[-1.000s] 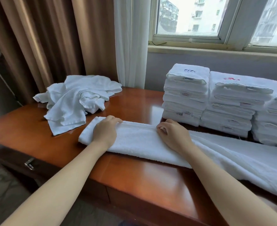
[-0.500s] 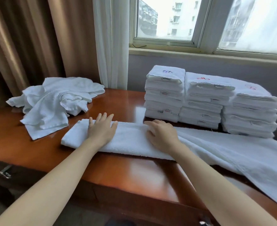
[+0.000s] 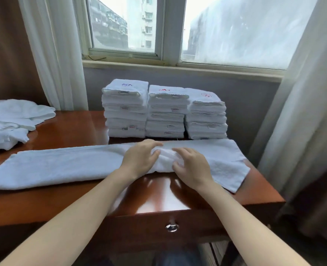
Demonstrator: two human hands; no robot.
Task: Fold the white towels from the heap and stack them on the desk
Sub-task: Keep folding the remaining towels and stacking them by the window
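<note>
White towel (image 3: 62, 166), folded into a long strip, lies across the surface (image 3: 72, 127) under both hands. Half a second earlier the left hand (image 3: 139, 160) and right hand (image 3: 191, 166) pressed flat nearer the strip's left end. Now they sit side by side further right, fingers curled, pinching a raised ridge of cloth between them. This probably begins the crosswise fold. Three finished stacks (image 3: 164, 112) stand just beyond the fingertips; the heap (image 3: 11, 120) lies well left of the left hand.
</note>
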